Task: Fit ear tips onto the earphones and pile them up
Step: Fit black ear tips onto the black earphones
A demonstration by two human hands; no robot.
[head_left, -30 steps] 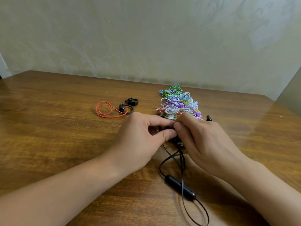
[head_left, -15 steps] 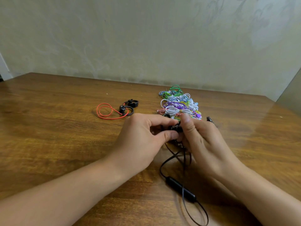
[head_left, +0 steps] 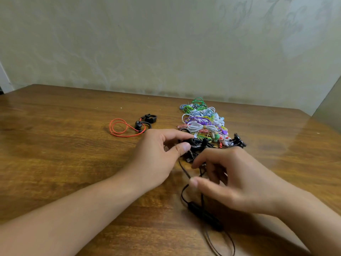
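Observation:
My left hand (head_left: 155,156) pinches a black earbud (head_left: 193,143) between thumb and forefinger, just in front of the pile. The ear tip's opening faces up. From the earbud a black cable runs toward me to an inline remote (head_left: 203,216) on the table. My right hand (head_left: 239,180) hovers over that cable with fingers loosely spread, blurred, and nothing visibly held. The pile of colourful bundled earphones (head_left: 203,122) lies right behind both hands.
Black earphones with a red cable (head_left: 127,127) lie alone to the left of the pile. More black earbuds (head_left: 239,140) sit at the pile's right front. The wooden table (head_left: 55,148) ends at a wall behind and an edge at far right.
My right hand has let go of the earbud and drawn back toward me, its fingers now spread. My left hand keeps its pinch on the earbud, which now shows between the fingers.

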